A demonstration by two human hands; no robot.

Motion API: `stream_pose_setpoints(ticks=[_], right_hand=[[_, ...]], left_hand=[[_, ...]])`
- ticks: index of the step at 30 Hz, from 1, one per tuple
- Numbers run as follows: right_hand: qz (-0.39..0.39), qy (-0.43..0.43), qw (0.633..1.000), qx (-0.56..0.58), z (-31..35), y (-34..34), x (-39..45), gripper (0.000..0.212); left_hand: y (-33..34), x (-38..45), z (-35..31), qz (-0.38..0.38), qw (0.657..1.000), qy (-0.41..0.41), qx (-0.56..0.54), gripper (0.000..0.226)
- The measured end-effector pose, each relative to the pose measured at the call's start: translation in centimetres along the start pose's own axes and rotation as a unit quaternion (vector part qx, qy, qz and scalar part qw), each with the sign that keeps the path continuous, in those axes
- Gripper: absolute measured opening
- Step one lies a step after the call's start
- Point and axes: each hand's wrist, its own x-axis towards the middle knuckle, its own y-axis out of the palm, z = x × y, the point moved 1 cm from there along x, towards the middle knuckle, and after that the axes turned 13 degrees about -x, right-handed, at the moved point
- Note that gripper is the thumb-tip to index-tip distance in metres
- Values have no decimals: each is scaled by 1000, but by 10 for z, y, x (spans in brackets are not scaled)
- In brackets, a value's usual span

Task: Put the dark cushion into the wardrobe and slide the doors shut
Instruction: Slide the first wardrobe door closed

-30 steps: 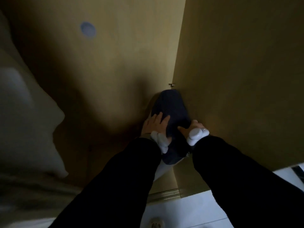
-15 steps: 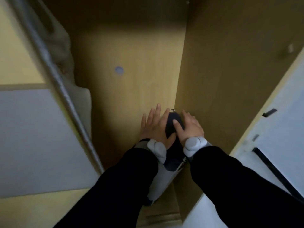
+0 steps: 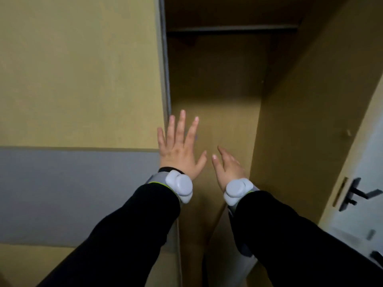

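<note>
The dark cushion, pressed by both hands half a second ago, is no longer seen, and the left hand (image 3: 179, 150) and right hand (image 3: 227, 168) are now raised empty, fingers spread, toward twelve o'clock beside the tan sliding wardrobe door (image 3: 83, 75), so closing is judged next.

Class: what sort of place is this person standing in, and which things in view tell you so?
Probably a bedroom or hallway, facing an open built-in wardrobe: a sliding door on the left, a hanging rail across the top, and a room door handle on the right.

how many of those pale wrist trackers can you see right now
2. One wrist tracker sits on the left wrist beside the sliding door's edge; the other wrist tracker is on the right wrist, before the open wardrobe.
</note>
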Motion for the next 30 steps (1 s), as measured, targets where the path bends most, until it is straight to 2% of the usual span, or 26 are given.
stream_pose_setpoints(ticks=[5,9,13,18,25,30], right_hand=[[-5,-32,996,86,67,13,8,45],[23,-13,989,143,104,33,9,46],[49,37,983,173,115,57,12,37],[-3,52,987,150,115,70,9,27],[-47,65,990,120,114,73,8,36],[-51,77,987,130,110,73,4,39]], left_hand=[[-44,36,42,-43,998,-23,32,78],[-54,60,63,-21,999,6,49,72],[-43,70,78,-29,996,61,63,73],[-38,70,79,-57,993,75,66,74],[-31,72,79,-65,993,90,48,75],[-30,70,73,-57,993,93,36,74]])
